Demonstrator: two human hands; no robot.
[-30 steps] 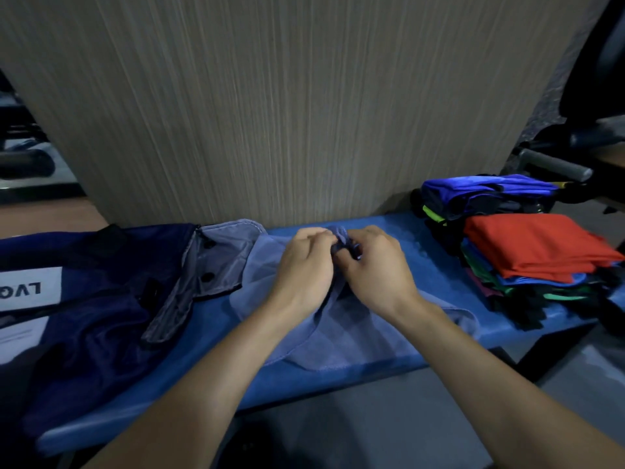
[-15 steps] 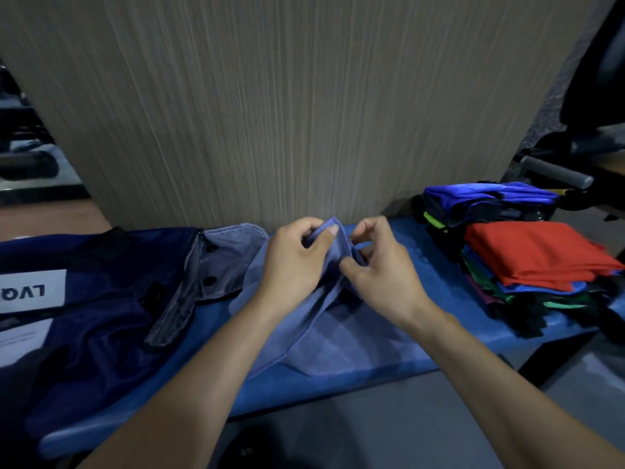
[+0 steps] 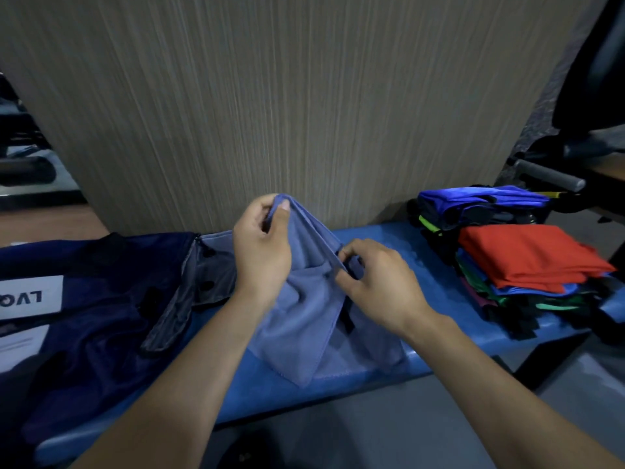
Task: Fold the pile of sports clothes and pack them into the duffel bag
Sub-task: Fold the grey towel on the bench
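A light blue garment [image 3: 304,319] hangs over the blue bench [image 3: 378,238] in the middle of the view. My left hand [image 3: 262,252] pinches its top edge and holds it raised above the bench. My right hand [image 3: 375,282] pinches the same edge lower down, to the right. The garment's lower part drapes on the bench top and over its front edge. A dark navy duffel bag [image 3: 94,299] with a white label lies on the left, a grey flap at its mouth. A pile of sports clothes [image 3: 527,262] sits at the right, red piece on top.
A wood-grain wall panel [image 3: 287,106] rises directly behind the bench. Dark gym equipment with a grey padded bar [image 3: 548,170] stands at the far right. Grey floor [image 3: 422,428] lies below the bench's front edge.
My left hand has lifted the garment's edge up off the bench. My right hand has slid down and rightward along that edge, so the hands are now apart.
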